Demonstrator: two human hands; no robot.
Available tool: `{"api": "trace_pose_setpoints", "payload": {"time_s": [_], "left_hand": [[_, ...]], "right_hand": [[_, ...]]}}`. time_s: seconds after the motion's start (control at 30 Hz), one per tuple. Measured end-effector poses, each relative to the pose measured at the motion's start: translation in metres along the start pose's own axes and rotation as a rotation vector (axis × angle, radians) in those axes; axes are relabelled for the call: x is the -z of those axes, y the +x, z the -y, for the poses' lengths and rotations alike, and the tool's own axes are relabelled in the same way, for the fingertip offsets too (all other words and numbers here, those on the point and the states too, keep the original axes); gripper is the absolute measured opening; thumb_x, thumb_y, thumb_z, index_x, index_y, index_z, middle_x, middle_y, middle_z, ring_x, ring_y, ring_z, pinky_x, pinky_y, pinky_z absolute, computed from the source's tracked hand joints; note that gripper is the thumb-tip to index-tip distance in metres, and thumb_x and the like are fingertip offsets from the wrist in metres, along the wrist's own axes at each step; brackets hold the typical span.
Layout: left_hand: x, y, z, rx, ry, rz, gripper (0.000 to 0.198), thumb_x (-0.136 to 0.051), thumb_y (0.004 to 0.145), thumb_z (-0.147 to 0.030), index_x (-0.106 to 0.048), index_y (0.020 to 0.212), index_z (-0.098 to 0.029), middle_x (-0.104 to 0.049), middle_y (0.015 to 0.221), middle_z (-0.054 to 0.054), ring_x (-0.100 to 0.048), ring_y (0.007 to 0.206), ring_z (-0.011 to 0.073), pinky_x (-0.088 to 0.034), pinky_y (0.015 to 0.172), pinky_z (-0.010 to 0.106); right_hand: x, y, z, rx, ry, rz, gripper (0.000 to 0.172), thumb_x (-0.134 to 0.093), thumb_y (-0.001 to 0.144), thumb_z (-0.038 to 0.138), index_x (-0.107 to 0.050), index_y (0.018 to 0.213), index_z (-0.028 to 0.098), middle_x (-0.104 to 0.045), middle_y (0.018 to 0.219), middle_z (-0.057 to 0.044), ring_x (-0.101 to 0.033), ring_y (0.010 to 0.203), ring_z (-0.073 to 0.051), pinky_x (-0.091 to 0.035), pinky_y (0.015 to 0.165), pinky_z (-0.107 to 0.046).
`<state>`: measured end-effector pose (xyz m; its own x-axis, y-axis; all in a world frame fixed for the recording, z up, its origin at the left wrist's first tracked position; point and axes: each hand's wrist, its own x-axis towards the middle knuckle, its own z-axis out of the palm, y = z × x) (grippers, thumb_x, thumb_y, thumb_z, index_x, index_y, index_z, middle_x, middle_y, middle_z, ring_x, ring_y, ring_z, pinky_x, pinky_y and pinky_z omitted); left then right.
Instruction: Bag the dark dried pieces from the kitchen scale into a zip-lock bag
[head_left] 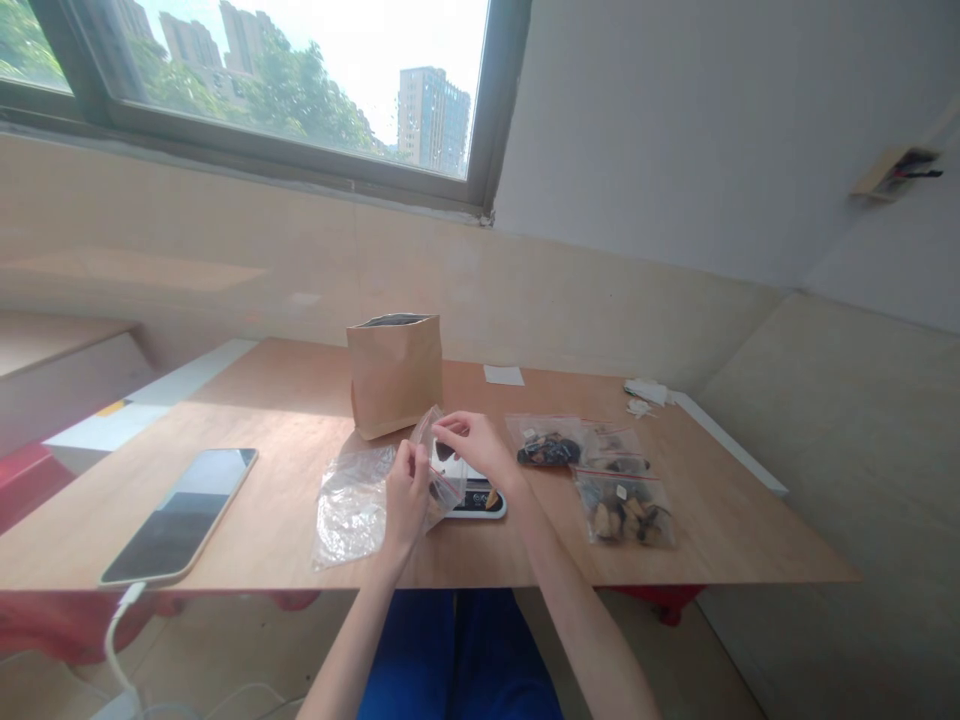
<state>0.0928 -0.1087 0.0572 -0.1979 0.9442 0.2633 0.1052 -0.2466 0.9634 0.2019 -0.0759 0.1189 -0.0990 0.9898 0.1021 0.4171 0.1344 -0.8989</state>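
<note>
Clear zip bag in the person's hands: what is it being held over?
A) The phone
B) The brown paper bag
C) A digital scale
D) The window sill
C. The clear zip bag, gripped between the left hand and right hand, overlaps the digital scale, whose dark display shows just below it.

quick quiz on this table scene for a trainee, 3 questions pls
1. True or false: the left hand and the right hand both hold the clear zip bag.
2. Which stands upright on the table behind the hands? A phone, B kraft paper bag, C charging cable.
3. What lies flat on the wooden tabletop just left of the digital scale?

Key: 1 true; 2 B; 3 crumpled clear plastic bag.
</note>
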Motion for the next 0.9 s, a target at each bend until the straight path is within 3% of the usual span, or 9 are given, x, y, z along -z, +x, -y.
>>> {"api": "trace_pose_setpoints", "payload": {"time_s": [0.17,0.33,0.47,0.57,0.67,0.77,0.9], "left_hand": [[0.002,-0.004,-0.004,0.018,-0.058,-0.031,0.028,-0.038,0.086,-0.040,-0.037,0.066,-0.021,-0.041,0.056,-0.005,-0.043,0.052,0.0112,-0.035,0.054,0.023],[0.012,-0.004,-0.012,0.145,-0.166,-0.152,0.027,-0.039,0.085,-0.033,-0.036,0.062,-0.020,-0.040,0.055,-0.006,-0.040,0.050,0.0094,-0.034,0.051,0.021],[0.018,-0.002,-0.014,0.192,-0.220,-0.222,0.025,-0.039,0.084,-0.029,-0.035,0.061,-0.020,-0.036,0.053,-0.006,-0.036,0.048,0.0087,-0.031,0.047,0.020],[0.018,-0.004,-0.017,0.218,-0.220,-0.218,0.025,-0.040,0.083,-0.032,-0.036,0.061,-0.020,-0.037,0.054,-0.006,-0.036,0.048,0.0090,-0.031,0.047,0.021],[0.018,-0.007,-0.022,0.228,-0.164,-0.189,0.027,-0.041,0.083,-0.036,-0.037,0.061,-0.020,-0.039,0.054,-0.005,-0.039,0.050,0.0096,-0.033,0.049,0.021],[0.020,-0.009,-0.023,0.209,-0.119,-0.159,0.029,-0.040,0.084,-0.037,-0.036,0.060,-0.020,-0.038,0.055,-0.005,-0.039,0.050,0.0096,-0.034,0.051,0.021],[0.022,-0.009,-0.020,0.173,-0.115,-0.136,0.031,-0.039,0.084,-0.040,-0.036,0.060,-0.020,-0.037,0.054,-0.005,-0.038,0.050,0.0099,-0.033,0.051,0.021]], "right_hand": [[-0.013,0.003,0.007,0.105,-0.010,-0.090,0.017,-0.056,0.077,0.030,-0.065,0.082,0.016,-0.066,0.079,-0.005,-0.061,0.073,-0.014,-0.048,0.064,-0.024],[0.010,-0.024,-0.005,0.294,-0.026,-0.135,0.022,-0.044,0.086,0.030,-0.064,0.089,0.020,-0.063,0.094,-0.004,-0.058,0.087,-0.013,-0.046,0.076,-0.025],[0.020,-0.062,-0.050,0.150,-0.182,-0.280,0.023,-0.041,0.086,0.030,-0.061,0.087,0.019,-0.059,0.089,-0.005,-0.056,0.078,-0.016,-0.046,0.073,-0.029],[0.008,-0.079,-0.088,0.056,-0.315,-0.441,0.021,-0.049,0.080,0.032,-0.056,0.093,0.018,-0.056,0.089,-0.008,-0.054,0.086,-0.021,-0.045,0.077,-0.035],[-0.008,-0.082,-0.111,0.007,-0.386,-0.597,0.027,-0.054,0.073,0.031,-0.051,0.096,0.017,-0.054,0.092,-0.010,-0.051,0.091,-0.026,-0.043,0.080,-0.041],[-0.013,-0.082,-0.118,-0.022,-0.346,-0.607,0.019,-0.053,0.074,0.028,-0.051,0.090,0.019,-0.055,0.088,-0.009,-0.052,0.087,-0.025,-0.044,0.077,-0.039],[-0.002,-0.085,-0.121,-0.098,-0.161,-0.554,0.017,-0.049,0.077,0.030,-0.052,0.089,0.019,-0.058,0.083,-0.007,-0.056,0.071,-0.020,-0.046,0.066,-0.032]]}}
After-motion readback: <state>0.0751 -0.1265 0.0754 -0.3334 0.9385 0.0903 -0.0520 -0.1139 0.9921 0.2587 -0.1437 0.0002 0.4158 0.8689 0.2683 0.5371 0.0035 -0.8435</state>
